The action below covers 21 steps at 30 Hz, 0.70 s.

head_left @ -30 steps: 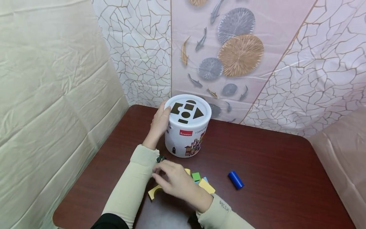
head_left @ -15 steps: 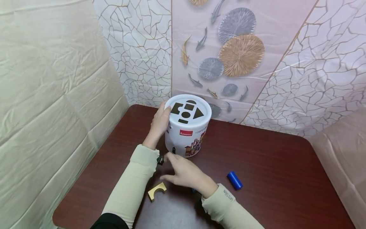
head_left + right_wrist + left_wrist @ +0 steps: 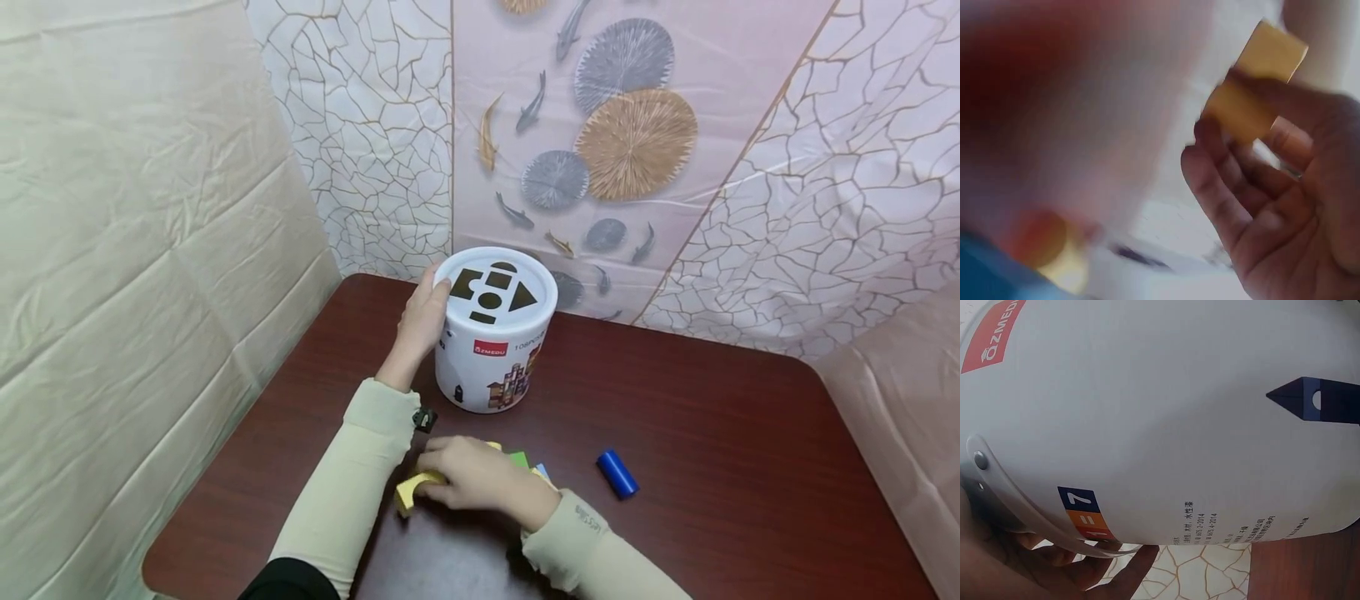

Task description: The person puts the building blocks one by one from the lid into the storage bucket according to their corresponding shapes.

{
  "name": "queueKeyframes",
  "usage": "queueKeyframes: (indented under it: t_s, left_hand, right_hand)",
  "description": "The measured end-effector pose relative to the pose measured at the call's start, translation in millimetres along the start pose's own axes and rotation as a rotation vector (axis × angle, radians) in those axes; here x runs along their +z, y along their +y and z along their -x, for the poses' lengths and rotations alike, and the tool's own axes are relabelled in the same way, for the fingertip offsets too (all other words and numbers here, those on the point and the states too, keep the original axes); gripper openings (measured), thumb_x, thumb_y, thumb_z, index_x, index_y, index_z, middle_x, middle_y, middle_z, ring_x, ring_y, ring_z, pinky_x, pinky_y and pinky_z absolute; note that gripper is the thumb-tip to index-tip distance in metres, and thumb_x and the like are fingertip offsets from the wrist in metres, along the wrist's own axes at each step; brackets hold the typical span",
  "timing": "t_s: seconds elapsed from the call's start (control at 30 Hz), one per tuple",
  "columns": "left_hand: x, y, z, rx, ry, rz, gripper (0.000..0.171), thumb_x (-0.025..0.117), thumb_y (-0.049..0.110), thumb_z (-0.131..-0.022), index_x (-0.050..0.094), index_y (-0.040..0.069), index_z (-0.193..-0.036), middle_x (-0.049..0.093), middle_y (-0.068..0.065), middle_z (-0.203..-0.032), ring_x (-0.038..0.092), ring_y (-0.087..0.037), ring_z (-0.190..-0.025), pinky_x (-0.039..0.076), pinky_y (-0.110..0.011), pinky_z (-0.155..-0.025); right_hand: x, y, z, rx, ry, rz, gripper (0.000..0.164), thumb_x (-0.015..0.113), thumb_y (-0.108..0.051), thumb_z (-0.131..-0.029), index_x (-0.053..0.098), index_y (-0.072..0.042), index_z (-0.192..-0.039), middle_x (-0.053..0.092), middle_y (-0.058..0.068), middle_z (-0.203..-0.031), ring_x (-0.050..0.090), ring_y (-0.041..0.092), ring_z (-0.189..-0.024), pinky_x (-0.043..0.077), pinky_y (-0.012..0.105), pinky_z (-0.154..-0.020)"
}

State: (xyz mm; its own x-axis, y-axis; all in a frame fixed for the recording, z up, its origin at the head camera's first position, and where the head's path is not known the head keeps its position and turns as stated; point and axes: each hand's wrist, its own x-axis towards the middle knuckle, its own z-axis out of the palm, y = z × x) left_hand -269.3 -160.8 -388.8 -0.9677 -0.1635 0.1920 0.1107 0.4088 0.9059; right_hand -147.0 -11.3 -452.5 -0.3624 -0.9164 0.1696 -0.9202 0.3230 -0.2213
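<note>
A white bucket (image 3: 472, 375) stands on the table, its lid (image 3: 525, 271) pierced by several shaped holes. On its left side my left hand (image 3: 420, 329) holds it near the rim, and in the left wrist view the fingers (image 3: 1125, 575) curve behind the carrying handle (image 3: 1029, 515). My right hand (image 3: 483, 477) pinches a yellow arch block (image 3: 407, 493) between thumb and fingers, in front of the bucket. The right wrist view shows the same arch block (image 3: 1272, 53) in the fingertips. Partly hidden behind the right hand are a green block (image 3: 519, 459) and a light blue block (image 3: 543, 472).
A blue cylinder block (image 3: 618, 475) lies to the right on the dark red table (image 3: 712, 442). Patterned cloth (image 3: 375, 125) hangs behind the table's back edge. Pale cloth (image 3: 150, 250) hangs at the left. Much of the right wrist view is blurred.
My right hand has moved toward the bucket, then back to the near left, and now grips the yellow arch block, which has tilted. The left hand and bucket stay put.
</note>
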Motion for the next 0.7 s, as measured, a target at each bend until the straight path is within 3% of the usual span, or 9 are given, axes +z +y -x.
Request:
queueKeyframes:
  t_s: [0.13,0.23,0.37,0.43,0.47,0.57,0.63,0.7]
  left_hand:
    - [-1.7,4.5,0.6,-0.005,0.004,0.003,0.056,0.035,0.049,-0.102,0.037,0.031,-0.155,0.047,-0.005,-0.153,0.044,-0.035,-0.136,0.023,-0.068,-0.108]
    - [-2.9,5.5,0.3,-0.013,0.003,-0.005,0.056,0.034,0.05,-0.102,0.037,0.032,-0.155,0.047,-0.004,-0.153,0.044,-0.036,-0.135,0.024,-0.068,-0.107]
    - [-3.1,4.1,-0.1,-0.015,-0.009,-0.009,0.057,0.034,0.049,-0.102,0.037,0.031,-0.155,0.047,-0.005,-0.152,0.046,-0.037,-0.133,0.025,-0.068,-0.105]
    - [-2.2,2.7,-0.2,-0.011,-0.015,-0.007,0.057,0.034,0.049,-0.102,0.036,0.03,-0.156,0.047,-0.006,-0.152,0.045,-0.037,-0.134,0.024,-0.069,-0.106]
    - [-1.5,2.1,-0.3,-0.009,-0.021,-0.004,0.057,0.034,0.049,-0.102,0.036,0.03,-0.156,0.047,-0.006,-0.152,0.044,-0.036,-0.135,0.024,-0.069,-0.106]
    - [-0.2,-0.2,-1.0,-0.011,-0.029,0.0,0.057,0.034,0.049,-0.102,0.036,0.031,-0.156,0.046,-0.005,-0.154,0.042,-0.036,-0.137,0.021,-0.07,-0.108]
    - [0.2,-0.7,-1.6,-0.019,-0.032,0.003,0.056,0.034,0.05,-0.103,0.036,0.032,-0.156,0.045,-0.004,-0.155,0.04,-0.036,-0.139,0.019,-0.07,-0.108]
    - [-0.9,0.9,-2.4,-0.027,-0.03,0.003,0.056,0.034,0.05,-0.103,0.035,0.033,-0.157,0.044,-0.003,-0.156,0.039,-0.036,-0.139,0.018,-0.07,-0.109]
  right_hand:
    - [-58,11,3,-0.083,0.108,-0.222,0.007,0.072,-0.024,-0.092,0.072,-0.017,-0.089,0.059,-0.014,-0.079,0.051,-0.005,-0.069,0.043,0.011,-0.062]
    - [-104,26,2,-0.107,0.249,-0.313,0.004,0.07,-0.015,-0.093,0.074,-0.014,-0.094,0.066,-0.013,-0.083,0.059,-0.003,-0.073,0.05,0.016,-0.068]
    - [-149,63,-13,-0.002,0.507,-0.214,0.017,0.067,-0.001,-0.091,0.074,-0.006,-0.106,0.072,-0.001,-0.095,0.066,0.01,-0.083,0.055,0.028,-0.076]
    - [-160,85,-25,0.101,0.56,-0.125,0.023,0.065,0.002,-0.092,0.073,-0.005,-0.112,0.072,0.005,-0.104,0.065,0.017,-0.089,0.055,0.033,-0.08]
    - [-163,95,-32,0.154,0.544,-0.088,0.024,0.063,0.003,-0.093,0.072,-0.005,-0.114,0.071,0.008,-0.108,0.065,0.02,-0.092,0.054,0.036,-0.083]
    - [-161,120,-51,0.278,0.385,-0.003,0.031,0.059,0.002,-0.096,0.07,-0.007,-0.124,0.067,0.01,-0.123,0.063,0.025,-0.109,0.049,0.039,-0.096]
    - [-156,129,-58,0.328,0.297,0.023,0.037,0.058,0.003,-0.096,0.067,-0.008,-0.13,0.064,0.011,-0.13,0.058,0.027,-0.121,0.045,0.039,-0.104]
    - [-153,133,-62,0.351,0.27,0.03,0.045,0.058,0.007,-0.093,0.066,-0.01,-0.134,0.062,0.01,-0.136,0.055,0.027,-0.128,0.041,0.039,-0.108]
